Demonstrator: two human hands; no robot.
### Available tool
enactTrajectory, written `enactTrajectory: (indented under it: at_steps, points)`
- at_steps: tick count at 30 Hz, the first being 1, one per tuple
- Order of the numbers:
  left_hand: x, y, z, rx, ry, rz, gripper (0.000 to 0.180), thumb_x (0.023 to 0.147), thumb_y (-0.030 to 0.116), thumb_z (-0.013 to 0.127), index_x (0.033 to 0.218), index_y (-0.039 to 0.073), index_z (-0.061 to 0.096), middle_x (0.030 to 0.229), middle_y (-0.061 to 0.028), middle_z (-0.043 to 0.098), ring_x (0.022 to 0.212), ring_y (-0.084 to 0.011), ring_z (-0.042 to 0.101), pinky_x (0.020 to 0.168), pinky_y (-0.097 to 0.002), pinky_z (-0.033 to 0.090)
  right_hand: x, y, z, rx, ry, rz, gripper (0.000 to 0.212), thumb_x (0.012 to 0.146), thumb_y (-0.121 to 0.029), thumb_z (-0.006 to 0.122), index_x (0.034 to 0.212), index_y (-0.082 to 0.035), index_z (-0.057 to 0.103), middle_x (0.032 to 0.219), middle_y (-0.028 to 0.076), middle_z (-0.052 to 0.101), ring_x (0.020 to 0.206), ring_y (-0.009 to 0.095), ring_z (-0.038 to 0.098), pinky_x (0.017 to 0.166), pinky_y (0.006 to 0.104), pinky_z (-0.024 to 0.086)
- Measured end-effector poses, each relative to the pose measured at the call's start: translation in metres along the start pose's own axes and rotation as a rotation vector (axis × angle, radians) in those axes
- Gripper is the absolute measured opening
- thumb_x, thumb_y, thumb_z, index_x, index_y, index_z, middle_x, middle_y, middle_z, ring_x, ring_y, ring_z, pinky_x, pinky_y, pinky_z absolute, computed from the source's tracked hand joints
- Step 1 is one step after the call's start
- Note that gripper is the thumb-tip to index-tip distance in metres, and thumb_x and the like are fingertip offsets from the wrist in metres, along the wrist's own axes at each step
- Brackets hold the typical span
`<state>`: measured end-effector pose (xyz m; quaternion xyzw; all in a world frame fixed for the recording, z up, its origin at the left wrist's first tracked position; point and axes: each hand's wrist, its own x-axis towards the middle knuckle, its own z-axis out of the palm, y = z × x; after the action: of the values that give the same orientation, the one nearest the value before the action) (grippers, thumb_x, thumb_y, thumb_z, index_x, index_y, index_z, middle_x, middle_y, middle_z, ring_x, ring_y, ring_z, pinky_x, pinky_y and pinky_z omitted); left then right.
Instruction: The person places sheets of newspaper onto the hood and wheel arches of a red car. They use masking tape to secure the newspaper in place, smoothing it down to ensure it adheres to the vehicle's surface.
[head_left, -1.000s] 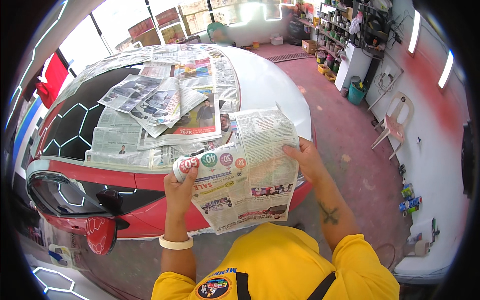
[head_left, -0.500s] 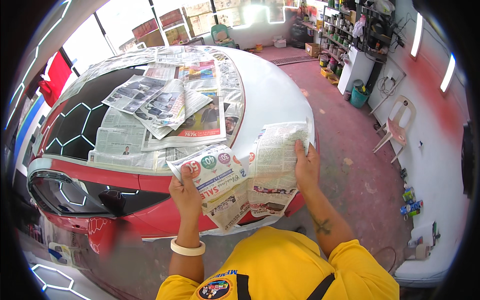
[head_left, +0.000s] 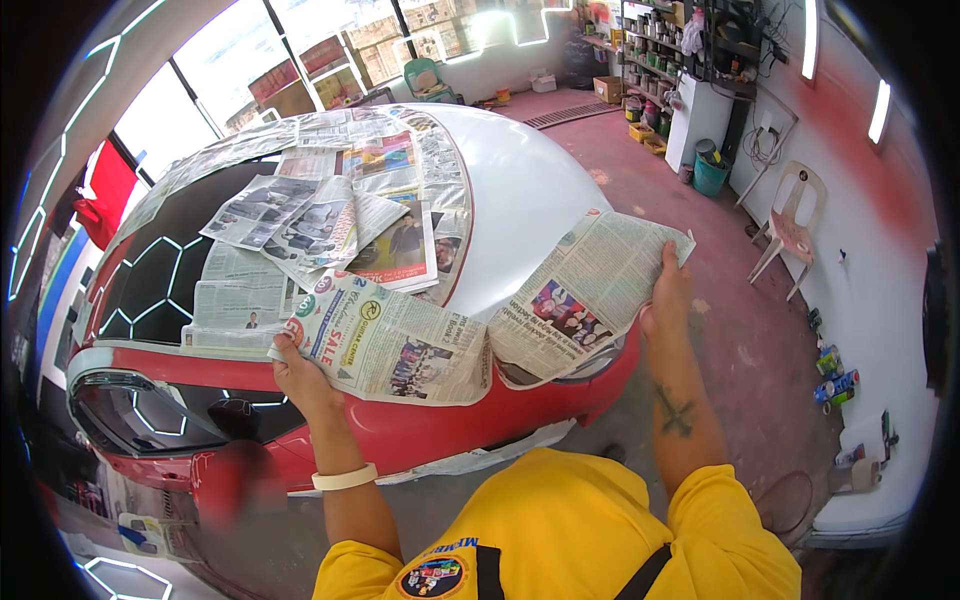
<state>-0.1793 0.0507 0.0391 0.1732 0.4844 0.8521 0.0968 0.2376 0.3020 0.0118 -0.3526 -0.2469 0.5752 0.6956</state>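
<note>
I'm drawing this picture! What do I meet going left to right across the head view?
Red car mirror, left hand, held newspaper, right hand, teal bucket, plastic chair.

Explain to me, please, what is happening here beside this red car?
A person in a yellow shirt is holding an opened newspaper sheet in front of the red car. The left hand grips one end, the right hand the other, and the sheet dips in the middle. Other newspaper sheets lie on the car, partly covering its dark glass; much of the white panel is uncovered.
</note>
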Motion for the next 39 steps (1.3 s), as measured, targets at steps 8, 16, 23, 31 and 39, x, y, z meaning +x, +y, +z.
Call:
enactTrajectory:
  at_steps: [8,16,23,31,39]
  points:
    - [0.081,0.024,-0.011,0.089,0.077,0.135,0.044,0.117,0.033,0.05,0.134,-0.006,0.062,0.127,-0.0176,0.071,0.103,-0.0241,0.076,0.087,-0.0371,0.066,0.077,-0.041,-0.1,-0.005,0.256,-0.155,0.051,0.112,-0.036,0.06,0.144,0.003,0.056,0.137,0.018,0.067,0.121,0.03,0.068,0.103,0.0429,0.057]
    - [0.23,0.112,0.0,0.228,0.279,0.595,0.032,0.112,0.018,0.057,0.128,-0.008,0.065,0.125,-0.021,0.073,0.107,-0.0296,0.077,0.089,-0.0396,0.065,0.058,-0.091,-0.259,-0.054,0.489,-0.13,0.059,0.11,-0.035,0.064,0.154,0.003,0.051,0.148,0.019,0.063,0.129,0.034,0.067,0.105,0.0472,0.058]
    - [0.332,0.039,0.009,1.201,0.176,0.904,0.043,0.105,0.024,0.061,0.141,0.0,0.066,0.144,-0.0226,0.067,0.129,-0.0425,0.066,0.11,-0.0487,0.051,-0.022,-0.132,-0.277,-0.318,0.402,-0.309,0.055,0.104,-0.023,0.076,0.149,0.001,0.054,0.144,0.016,0.065,0.128,0.03,0.067,0.108,0.0438,0.055]
    - [0.35,-0.035,-0.017,1.855,-0.101,0.762,0.056,0.102,0.036,0.062,0.154,0.015,0.058,0.154,-0.0158,0.062,0.143,-0.0399,0.055,0.12,-0.0489,0.043,-0.046,-0.228,-0.246,-0.673,0.237,-0.516,0.045,0.104,-0.018,0.076,0.141,0.005,0.062,0.135,0.014,0.071,0.12,0.023,0.069,0.108,0.0384,0.053]
    - [0.302,-0.006,-0.011,2.31,-0.478,0.151,0.064,0.102,0.042,0.067,0.159,0.017,0.054,0.168,-0.0152,0.046,0.16,-0.042,0.034,0.124,-0.0664,0.032,-0.06,-0.179,-0.213,-1.51,-0.119,-0.367,0.032,0.102,-0.016,0.075,0.129,0.002,0.072,0.117,0.01,0.079,0.108,0.016,0.07,0.098,0.0328,0.052]
